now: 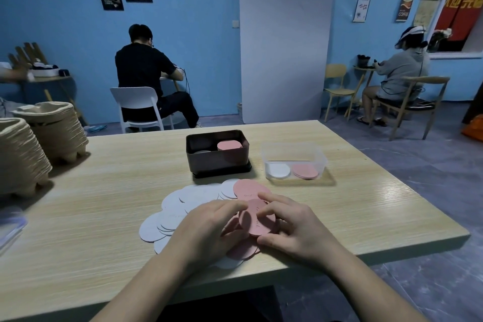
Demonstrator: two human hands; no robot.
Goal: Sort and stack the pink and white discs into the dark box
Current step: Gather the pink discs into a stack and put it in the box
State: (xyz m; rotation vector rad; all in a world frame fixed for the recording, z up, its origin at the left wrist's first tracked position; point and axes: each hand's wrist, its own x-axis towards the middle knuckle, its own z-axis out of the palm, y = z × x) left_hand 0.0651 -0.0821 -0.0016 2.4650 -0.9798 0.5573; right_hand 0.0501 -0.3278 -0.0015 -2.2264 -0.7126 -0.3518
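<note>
Nearest, the left hand [209,227] and right hand [295,227] both grip a small stack of pink discs [257,222]. The white discs [183,201] fan out leftward on the table [104,191]. Beyond, the dark box [217,162] holds a pink stack [229,145].

At the near edge of the wooden table [104,204], the left hand [206,227] and right hand [292,227] together hold a small stack of pink discs [257,219], fingers curled round its edges. Under and around them lies a loose fan of white discs [183,204], with more pink ones mixed in on the right. Just behind stands the dark box [217,180], with a pink pile [229,145] inside at its right end. Right of it, a clear plastic tub [294,150] holds one white pile [278,170] and one pink pile [305,171] side by side. Stacked pulp trays [52,133] sit at the table's far left. Two people sit at the blue wall, backs turned.
</note>
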